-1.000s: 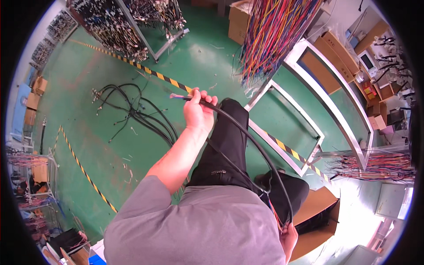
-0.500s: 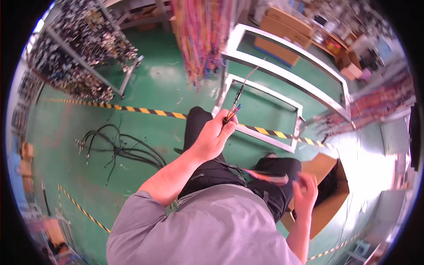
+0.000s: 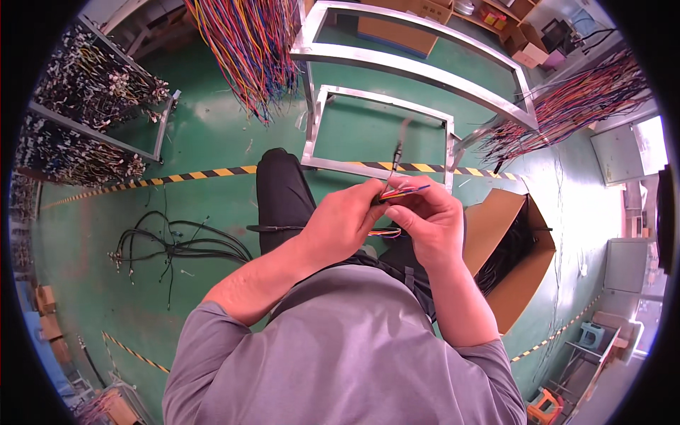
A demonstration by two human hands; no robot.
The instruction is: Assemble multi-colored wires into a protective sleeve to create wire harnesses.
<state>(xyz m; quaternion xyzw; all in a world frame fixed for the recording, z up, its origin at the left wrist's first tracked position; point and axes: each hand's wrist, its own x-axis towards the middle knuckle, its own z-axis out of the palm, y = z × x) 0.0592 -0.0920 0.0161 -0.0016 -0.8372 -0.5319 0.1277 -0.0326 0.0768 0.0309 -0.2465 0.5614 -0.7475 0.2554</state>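
Note:
In front of my lap, my left hand (image 3: pixel 346 216) is closed around the end of a black-sheathed cable. Red, yellow, blue and white wires (image 3: pixel 405 191) fan out of that end. My right hand (image 3: pixel 433 225) meets it there, thumb and fingers closed in at the wires; the exact pinch is partly hidden. From between the hands a thin lead rises to a slim dark connector piece (image 3: pixel 397 154), with a blurred tip above it. The black cable (image 3: pixel 273 228) loops across my left thigh, and its other stripped end with coloured wires (image 3: pixel 386 232) lies below my hands.
An open cardboard box (image 3: pixel 528 276) with black cables stands by my right leg. Black cable harnesses (image 3: pixel 173 246) lie on the green floor at left. Ahead is a metal frame (image 3: pixel 418 60); coloured wire bundles (image 3: pixel 244 49) hang beside it. Striped tape (image 3: pixel 212 173) crosses the floor.
My right hand has come up from beside my right thigh to the wires at my left hand. The view has shifted, and the connector piece stands more upright.

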